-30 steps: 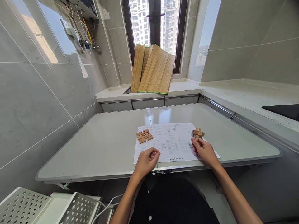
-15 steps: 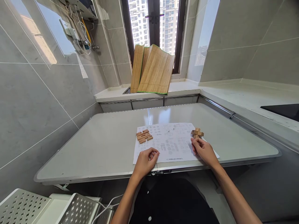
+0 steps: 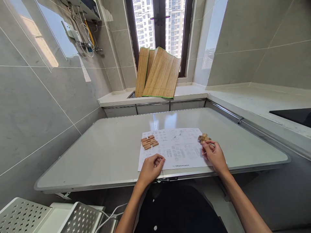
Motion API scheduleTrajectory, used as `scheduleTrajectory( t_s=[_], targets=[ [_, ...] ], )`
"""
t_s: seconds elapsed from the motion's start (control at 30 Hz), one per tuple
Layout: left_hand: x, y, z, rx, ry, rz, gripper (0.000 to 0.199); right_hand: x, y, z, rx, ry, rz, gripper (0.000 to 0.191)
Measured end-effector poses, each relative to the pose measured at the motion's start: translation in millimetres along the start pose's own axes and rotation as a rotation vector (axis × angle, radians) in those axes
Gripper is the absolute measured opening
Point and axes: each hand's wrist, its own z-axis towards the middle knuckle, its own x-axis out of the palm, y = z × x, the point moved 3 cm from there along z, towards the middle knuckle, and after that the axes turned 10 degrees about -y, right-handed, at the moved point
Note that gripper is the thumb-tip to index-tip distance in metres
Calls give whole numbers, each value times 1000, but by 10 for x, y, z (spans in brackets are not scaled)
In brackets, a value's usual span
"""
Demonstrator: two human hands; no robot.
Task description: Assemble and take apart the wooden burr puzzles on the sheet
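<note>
A small wooden burr puzzle (image 3: pixel 203 136), made of crossed notched sticks, stands at the right edge of a printed paper sheet (image 3: pixel 181 137). My right hand (image 3: pixel 215 157) is at its near right side, with thumb and forefinger closed on it; the fingers cover its lower part. My left hand (image 3: pixel 151 168) rests on the sheet's near left edge, fingers curled in and nothing visible in them. Beyond that hand, several loose notched wooden pieces (image 3: pixel 149 142) lie side by side on the sheet's left part.
The pale folding table (image 3: pixel 97 152) carries the sheet. A bamboo mat (image 3: pixel 161 72) leans before the window. White counters (image 3: pixel 243 97) border the table at the back and right. Perforated white baskets (image 3: pixel 82 216) and a white cable (image 3: pixel 109 216) are below at left.
My right hand has shifted slightly right and up, bringing its fingertips against the puzzle. My left hand and the loose pieces have stayed in place.
</note>
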Motion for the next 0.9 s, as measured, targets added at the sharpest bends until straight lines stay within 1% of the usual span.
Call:
scheduleTrajectory(
  t_s=[0.07,0.13,0.37,0.5,0.77,0.9],
  targets=[
    [5,10,1,2,1,-3,28,-6,-16,14,5,-16,43,60],
    [10,21,2,3,-1,-2,28,-9,-29,25,7,-5,52,64],
    [6,27,2,7,3,-2,30,-11,-97,72,26,36,22,85],
    [-4,14,2,10,-3,-9,30,0,-112,80,47,55,19,93],
    [-8,20,0,15,-6,-6,31,9,-71,74,74,55,12,95],
    [-10,15,-2,15,-10,-7,30,6,-66,78,80,37,4,89]
  ],
)
